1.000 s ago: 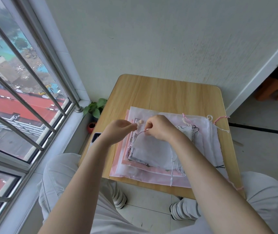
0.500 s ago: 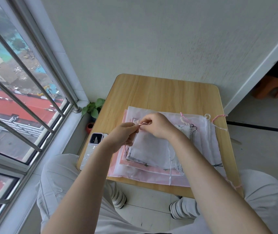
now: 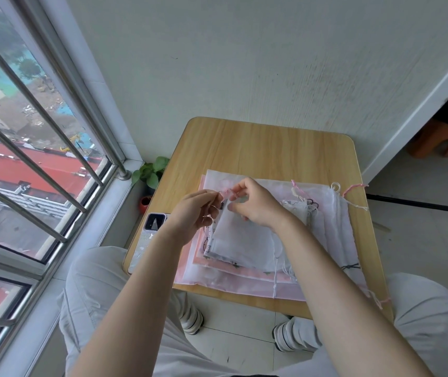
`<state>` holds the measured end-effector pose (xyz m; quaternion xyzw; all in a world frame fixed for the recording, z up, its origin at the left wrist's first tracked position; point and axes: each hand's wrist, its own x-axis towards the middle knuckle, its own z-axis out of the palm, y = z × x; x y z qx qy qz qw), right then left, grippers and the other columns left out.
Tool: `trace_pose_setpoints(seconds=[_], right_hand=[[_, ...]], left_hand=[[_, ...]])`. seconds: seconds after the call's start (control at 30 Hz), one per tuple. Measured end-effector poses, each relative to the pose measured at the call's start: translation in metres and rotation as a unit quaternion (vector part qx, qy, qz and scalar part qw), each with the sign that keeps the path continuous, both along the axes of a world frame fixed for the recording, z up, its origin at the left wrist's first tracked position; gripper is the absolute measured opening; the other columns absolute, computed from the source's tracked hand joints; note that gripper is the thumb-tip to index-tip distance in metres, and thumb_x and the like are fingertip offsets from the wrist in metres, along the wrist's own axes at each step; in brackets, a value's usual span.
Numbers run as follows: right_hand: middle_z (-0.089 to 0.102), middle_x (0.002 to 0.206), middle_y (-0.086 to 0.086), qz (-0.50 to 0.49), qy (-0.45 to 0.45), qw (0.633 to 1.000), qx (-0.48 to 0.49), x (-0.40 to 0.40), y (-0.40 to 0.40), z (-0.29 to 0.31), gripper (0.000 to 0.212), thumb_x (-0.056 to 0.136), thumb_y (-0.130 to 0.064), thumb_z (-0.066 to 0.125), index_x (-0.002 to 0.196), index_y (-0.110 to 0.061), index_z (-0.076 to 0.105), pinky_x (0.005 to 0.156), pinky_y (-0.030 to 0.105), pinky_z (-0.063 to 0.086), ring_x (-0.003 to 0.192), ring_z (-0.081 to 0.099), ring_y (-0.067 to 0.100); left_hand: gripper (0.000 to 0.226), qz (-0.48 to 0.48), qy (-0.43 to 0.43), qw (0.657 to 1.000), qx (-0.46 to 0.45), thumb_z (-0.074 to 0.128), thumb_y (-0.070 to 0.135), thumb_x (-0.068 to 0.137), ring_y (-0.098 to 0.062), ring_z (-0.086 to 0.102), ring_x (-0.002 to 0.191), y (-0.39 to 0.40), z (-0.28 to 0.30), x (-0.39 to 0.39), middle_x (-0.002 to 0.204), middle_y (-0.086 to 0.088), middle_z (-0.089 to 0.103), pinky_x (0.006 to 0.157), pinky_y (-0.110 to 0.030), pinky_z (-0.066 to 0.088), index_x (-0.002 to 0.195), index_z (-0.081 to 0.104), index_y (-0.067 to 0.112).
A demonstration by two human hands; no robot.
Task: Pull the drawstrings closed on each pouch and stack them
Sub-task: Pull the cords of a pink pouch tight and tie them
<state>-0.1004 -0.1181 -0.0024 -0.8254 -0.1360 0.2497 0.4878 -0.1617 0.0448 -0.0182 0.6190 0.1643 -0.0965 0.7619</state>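
Head: 2 hands (image 3: 201, 210) (image 3: 255, 202), ~5 pouches (image 3: 244, 240).

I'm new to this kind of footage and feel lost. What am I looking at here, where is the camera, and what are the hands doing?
There is no machine: a seated person works with bare hands. The single picture comes from a wide-angle camera on their head, looking down, so the arms enter from the bottom. On the small wooden table lies a stack of thin white and pink pouches, with loose drawstring ends at its far right corner. A phone lies at the table's left edge. The left hand and right hand meet above the top pouch, pinching something small and pink, seemingly its drawstring, between their fingertips.
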Motion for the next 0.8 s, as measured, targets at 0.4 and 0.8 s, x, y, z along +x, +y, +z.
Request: trace_pose_setpoints(seconds=[0.4,0.8], right_hand=[[0.045,0.060,-0.006,-0.009,-0.010,1.000,-0.023,0.000,-0.002,-0.006,0.015,0.093,-0.022,0.064,0.086,-0.009,0.063,0.051,0.021,0.032,0.053,0.041,0.008],[0.049,0.063,-0.002,0.039,0.054,0.997,-0.048,0.000,-0.010,0.012,0.017,0.089,-0.020,0.058,0.078,-0.012,0.068,0.048,0.022,0.031,0.053,0.040,0.015]], left_hand=[[0.022,0.076,0.030,0.983,-0.166,0.053,0.020,0.095,-0.009,0.048,0.058,0.001,-0.008,-0.001,0.077,0.003,0.056,0.046,-0.019,0.031,0.074,0.056,0.015],[0.016,-0.003,0.006,0.991,0.136,0.059,0.012,0.095,-0.009,0.035,0.048,-0.003,-0.001,0.003,0.062,0.005,0.059,0.042,-0.016,0.029,0.095,0.075,0.010]])
